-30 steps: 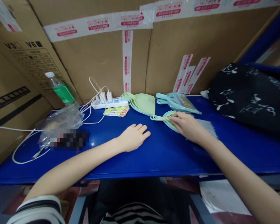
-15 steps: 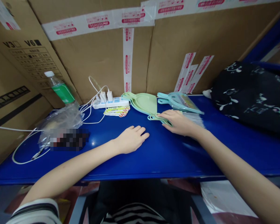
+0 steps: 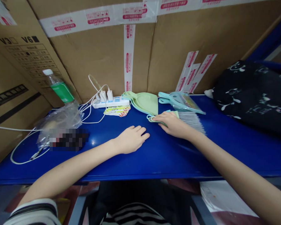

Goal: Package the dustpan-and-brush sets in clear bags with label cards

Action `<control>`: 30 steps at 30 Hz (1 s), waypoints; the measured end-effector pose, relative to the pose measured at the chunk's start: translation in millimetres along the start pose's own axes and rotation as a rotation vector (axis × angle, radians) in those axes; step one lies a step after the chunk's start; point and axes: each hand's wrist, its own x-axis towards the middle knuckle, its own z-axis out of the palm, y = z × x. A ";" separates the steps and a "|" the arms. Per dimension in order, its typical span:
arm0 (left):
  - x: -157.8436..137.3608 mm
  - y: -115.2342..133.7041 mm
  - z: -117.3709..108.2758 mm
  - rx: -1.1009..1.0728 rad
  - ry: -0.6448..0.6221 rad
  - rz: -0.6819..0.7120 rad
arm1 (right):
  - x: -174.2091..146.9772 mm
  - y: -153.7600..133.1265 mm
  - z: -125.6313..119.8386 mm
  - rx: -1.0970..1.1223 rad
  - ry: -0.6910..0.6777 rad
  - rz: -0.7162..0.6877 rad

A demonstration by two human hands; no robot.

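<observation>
My left hand [image 3: 132, 139] lies palm down on the blue table [image 3: 140, 165], its fingers slightly apart and nothing in it. Farther right, my right hand [image 3: 170, 124] has its fingers and thumb round the handle of a hand brush [image 3: 190, 121]. Pale bristles fan out to the right of the hand, and looped handle ends in green and blue poke out to its left. The palm side is hidden. Just behind lie stacked green and blue dustpans [image 3: 146, 101]. To their right is a light blue dustpan [image 3: 175, 100] with a clear plastic packet on it.
A white power strip [image 3: 119, 102] with plugs and cables stands at the back, with colourful cards [image 3: 117, 111] before it. At left are a green-labelled bottle [image 3: 62, 90], a crumpled plastic bag [image 3: 61, 120] and a blurred-out dark object [image 3: 71, 139]. A black patterned bag [image 3: 253, 100] sits right. Cardboard [image 3: 103, 59] walls the back.
My right hand has shifted left along the brush handle, and more of the bristles shows. My left hand stays where it was. The view has tilted slightly.
</observation>
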 end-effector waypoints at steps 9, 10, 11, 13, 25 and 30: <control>23.7 -18.8 -6.6 0.039 0.115 -0.219 | 16.1 -19.4 -6.9 0.080 -0.053 -0.046; 29.8 -23.9 -7.5 0.048 0.122 -0.234 | 18.3 -20.6 -7.1 0.086 -0.054 -0.049; 36.3 -29.6 -8.1 0.061 0.130 -0.247 | 20.1 -21.4 -6.6 0.091 -0.048 -0.050; 49.5 -41.8 -8.9 0.079 0.130 -0.245 | 22.1 -22.6 -4.2 0.094 -0.026 -0.048; 81.6 -75.9 -16.7 0.134 0.061 -0.061 | 18.7 -22.8 6.1 0.071 0.035 -0.072; 77.0 -78.1 -25.0 0.165 0.114 -0.049 | 16.5 -23.3 6.1 0.049 0.031 -0.068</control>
